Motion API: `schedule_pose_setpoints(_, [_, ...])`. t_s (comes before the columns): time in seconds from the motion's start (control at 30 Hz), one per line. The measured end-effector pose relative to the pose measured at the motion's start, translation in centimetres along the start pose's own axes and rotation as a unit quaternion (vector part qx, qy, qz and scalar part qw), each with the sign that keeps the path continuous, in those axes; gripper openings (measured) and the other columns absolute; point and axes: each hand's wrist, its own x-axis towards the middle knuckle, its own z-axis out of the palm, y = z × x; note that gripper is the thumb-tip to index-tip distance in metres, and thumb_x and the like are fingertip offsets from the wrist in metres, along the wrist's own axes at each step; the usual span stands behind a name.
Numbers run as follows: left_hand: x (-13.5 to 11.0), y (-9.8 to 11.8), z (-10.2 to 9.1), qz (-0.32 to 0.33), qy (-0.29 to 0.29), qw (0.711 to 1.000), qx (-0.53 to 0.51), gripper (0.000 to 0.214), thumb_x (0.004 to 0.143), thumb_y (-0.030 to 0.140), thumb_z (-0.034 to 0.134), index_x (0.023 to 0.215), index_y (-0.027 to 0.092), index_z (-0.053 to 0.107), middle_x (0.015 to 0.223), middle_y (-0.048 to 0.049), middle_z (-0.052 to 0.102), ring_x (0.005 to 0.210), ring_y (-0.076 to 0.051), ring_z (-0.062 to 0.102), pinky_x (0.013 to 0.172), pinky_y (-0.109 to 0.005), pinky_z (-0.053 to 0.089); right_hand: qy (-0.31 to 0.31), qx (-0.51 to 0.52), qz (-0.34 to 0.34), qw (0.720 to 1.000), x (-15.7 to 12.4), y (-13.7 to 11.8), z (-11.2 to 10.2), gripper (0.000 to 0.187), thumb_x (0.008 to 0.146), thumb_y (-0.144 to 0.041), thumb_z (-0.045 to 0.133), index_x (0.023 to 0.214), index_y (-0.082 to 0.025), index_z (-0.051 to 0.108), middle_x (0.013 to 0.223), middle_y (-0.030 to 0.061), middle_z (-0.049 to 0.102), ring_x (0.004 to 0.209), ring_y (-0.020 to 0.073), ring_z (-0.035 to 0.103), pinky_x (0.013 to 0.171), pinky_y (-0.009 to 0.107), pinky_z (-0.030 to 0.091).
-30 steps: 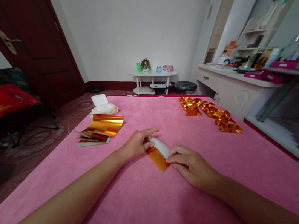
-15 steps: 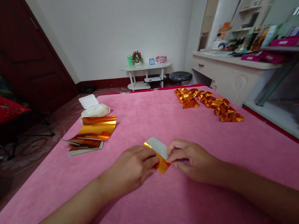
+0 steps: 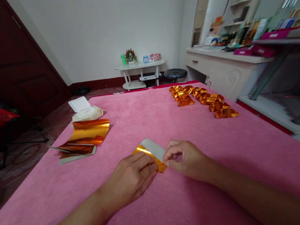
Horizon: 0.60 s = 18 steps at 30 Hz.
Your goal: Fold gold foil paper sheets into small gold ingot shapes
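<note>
A sheet of gold foil paper, its pale back showing on the far side and a shiny gold strip folded over on the near side, lies slantwise on the pink cloth. My left hand rests over the folded gold strip, its fingers pressed together on the paper and the fingertips near the right corner. At that right corner my right hand pinches the edge between thumb and fingertips. Part of the fold is covered by the left fingers.
A stack of gold foil sheets lies at left, before an opened white packet. Several folded gold foil pieces sit in a cluster at back right. Pink cloth covers the table. A dresser stands beyond the right side.
The left fingers have spread further along the gold strip, which now lies flatter at its near corner. The right hand stays at the right corner. The whole view has shifted slightly.
</note>
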Motion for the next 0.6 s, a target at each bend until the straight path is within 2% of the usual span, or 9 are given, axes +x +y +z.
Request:
schedule_pose_setpoints(0.2, [0.1, 0.1, -0.2, -0.017, -0.015, 1.000, -0.013, 0.019, 0.091, 0.022, 0.046, 0.100, 0.021, 0.063, 0.095, -0.0029, 0.064, 0.083, -0.014, 0.058, 0.070, -0.025, 0.046, -0.008, -0.007, 0.014, 1.000, 0.1, -0.2, -0.1, 0.019, 0.065, -0.006, 0.057, 0.070, -0.019, 0.069, 0.070, -0.0009, 0.058, 0.063, 0.0103, 0.054, 0.056, 0.021, 0.041])
schedule_pose_setpoints(0.33, [0.0, 0.2, -0.3, -0.029, -0.030, 0.998, -0.048, 0.020, 0.089, 0.028, 0.048, 0.102, 0.022, 0.063, 0.097, -0.0033, 0.064, 0.086, -0.016, 0.058, 0.074, -0.028, 0.045, -0.003, -0.004, 0.020, 1.000, 0.1, -0.2, -0.3, 0.023, 0.065, -0.003, 0.052, 0.073, -0.018, 0.068, 0.069, -0.0011, 0.057, 0.060, 0.0093, 0.051, 0.053, 0.020, 0.039])
schedule_pose_setpoints(0.47, [0.8, -0.2, 0.1, -0.111, -0.024, 0.986, -0.124, 0.021, 0.090, 0.025, 0.045, 0.100, 0.023, 0.064, 0.092, -0.0031, 0.063, 0.085, -0.015, 0.057, 0.075, -0.027, 0.044, -0.014, 0.004, 0.026, 1.000, 0.1, -0.1, -0.3, 0.025, 0.064, -0.001, 0.049, 0.073, -0.017, 0.067, 0.067, -0.0013, 0.056, 0.059, 0.0090, 0.050, 0.052, 0.020, 0.038])
schedule_pose_setpoints(0.6, [2.0, -0.9, 0.6, -0.192, -0.050, 0.960, -0.198, 0.013, 0.084, 0.024, 0.055, 0.094, 0.023, 0.064, 0.084, -0.0002, 0.062, 0.078, -0.013, 0.056, 0.069, -0.024, 0.042, -0.011, -0.004, 0.017, 1.000, 0.0, 0.0, -0.2, 0.025, 0.064, -0.002, 0.050, 0.075, -0.017, 0.066, 0.068, -0.0015, 0.057, 0.060, 0.0091, 0.051, 0.053, 0.020, 0.038])
